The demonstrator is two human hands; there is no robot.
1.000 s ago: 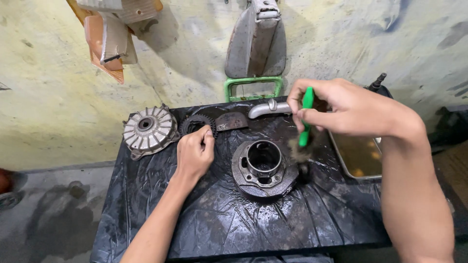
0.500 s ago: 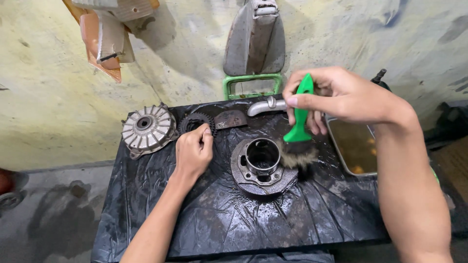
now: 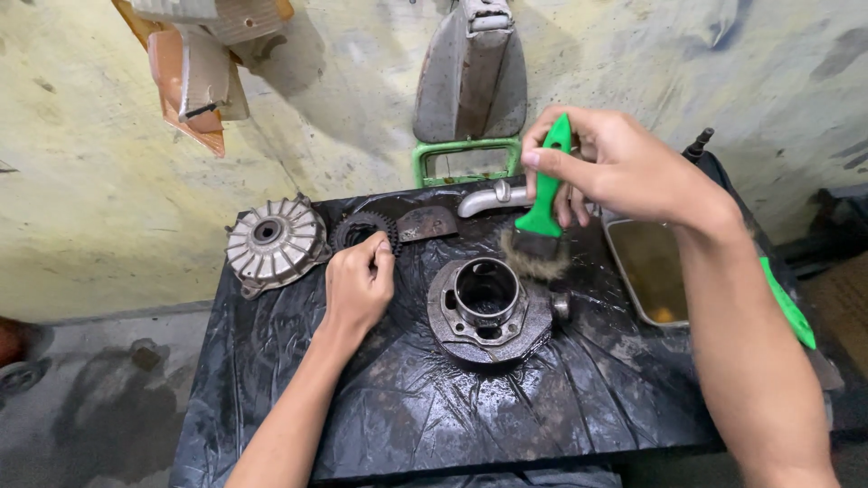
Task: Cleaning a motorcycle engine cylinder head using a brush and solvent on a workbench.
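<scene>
While the grimy metal cylinder [image 3: 489, 307] stands upright at the middle of the black plastic-covered table [image 3: 380, 425], a green-handled brush [image 3: 542, 212] is held just above and behind its right rim; the handle is pinched between the thumb and bent fingers of the right hand [image 3: 619, 167], and the dirty bristles hang close to the cylinder's top edge, though contact cannot be told. To the left of the cylinder, the left hand [image 3: 357, 287] is rested on the wet plastic; its fingers are curled together, and their tips are laid against a dark toothed sprocket [image 3: 362, 230], which lies behind and left of the cylinder. Farther left of the cylinder, a round finned silver hub [image 3: 273, 244] is seen; just behind the cylinder, a small dark metal plate [image 3: 427, 223] and a curved silver pipe [image 3: 488, 197] are laid. To the right of the cylinder, a metal tray of brownish liquid [image 3: 649, 271] is placed.
</scene>
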